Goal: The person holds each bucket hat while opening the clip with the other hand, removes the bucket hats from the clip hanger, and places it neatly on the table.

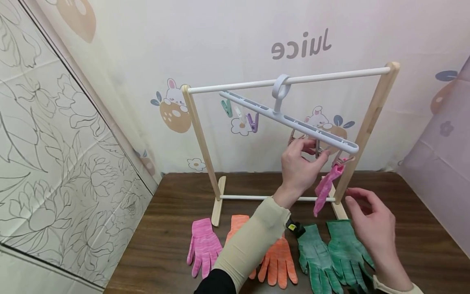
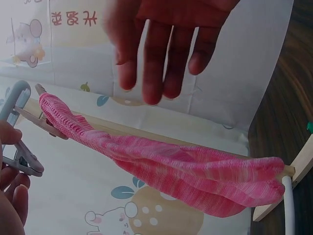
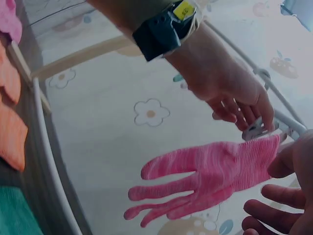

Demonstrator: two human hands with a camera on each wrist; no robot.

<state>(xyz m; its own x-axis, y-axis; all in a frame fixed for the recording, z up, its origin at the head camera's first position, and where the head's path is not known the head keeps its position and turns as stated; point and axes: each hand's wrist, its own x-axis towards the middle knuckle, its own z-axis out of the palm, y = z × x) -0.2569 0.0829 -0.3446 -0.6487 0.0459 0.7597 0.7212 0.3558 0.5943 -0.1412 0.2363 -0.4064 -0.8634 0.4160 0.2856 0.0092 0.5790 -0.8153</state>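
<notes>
A pink glove hangs by its cuff from a clip near the right end of the white hanger. My left hand pinches a neighbouring grey clip under the hanger, left of that glove. To the right of the rack, my right hand is held with fingers loosely bent and nothing in it, above the green gloves. In the right wrist view the hanging glove spreads out flat, its cuff close to the right fingertips.
A wooden rack with a white top bar carries the hanger by its hook. On the dark table lie another pink glove and orange gloves, partly behind my left sleeve. A printed curtain stands behind.
</notes>
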